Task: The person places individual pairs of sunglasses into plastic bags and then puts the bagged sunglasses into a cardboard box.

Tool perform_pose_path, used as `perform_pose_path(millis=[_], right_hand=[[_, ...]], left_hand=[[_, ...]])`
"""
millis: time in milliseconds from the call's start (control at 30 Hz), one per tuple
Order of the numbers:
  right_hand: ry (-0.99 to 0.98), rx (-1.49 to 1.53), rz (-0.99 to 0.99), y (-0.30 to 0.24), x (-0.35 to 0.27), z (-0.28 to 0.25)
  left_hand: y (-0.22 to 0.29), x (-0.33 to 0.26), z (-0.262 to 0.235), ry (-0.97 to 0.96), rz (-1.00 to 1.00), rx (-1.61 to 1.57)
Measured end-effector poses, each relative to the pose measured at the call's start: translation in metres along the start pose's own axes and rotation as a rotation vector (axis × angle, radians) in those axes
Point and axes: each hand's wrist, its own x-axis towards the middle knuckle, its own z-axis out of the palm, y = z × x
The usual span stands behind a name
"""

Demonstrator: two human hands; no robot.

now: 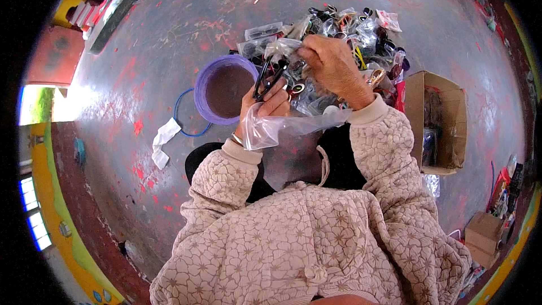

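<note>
My left hand [271, 103] is closed round a pair of black glasses [263, 80], held up in front of me beside the purple tub. My right hand [332, 66] is a little farther out and to the right, its fingers pinched on a crumpled clear plastic sleeve [284, 48] just above the glasses. A longer clear plastic bag [293, 128] hangs below both hands, running from my left wrist toward my right cuff. Under and beyond my hands lies a pile of plastic-wrapped small goods [364, 36], several of them looking like glasses; my right hand hides part of it.
The round purple tub [201, 100] stands left of the pile. By it lie a blue hoop [176, 114] and a white paper strip [165, 142]. An open cardboard box [416, 118] is at right, another carton [484, 234] lower right. The grey floor [135, 152] has red flecks.
</note>
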Motion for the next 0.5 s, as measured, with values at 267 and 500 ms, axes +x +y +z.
perform_pose_path(millis=[267, 500], right_hand=[[0.092, -0.275, 0.113, 0.0, 0.001, -0.011], [0.096, -0.209, 0.205, 0.019, -0.001, -0.006]], left_hand=[[-0.008, -0.001, -0.009, -0.063, -0.13, -0.032], [-0.015, -0.001, -0.007, 0.489, -0.018, 0.447]])
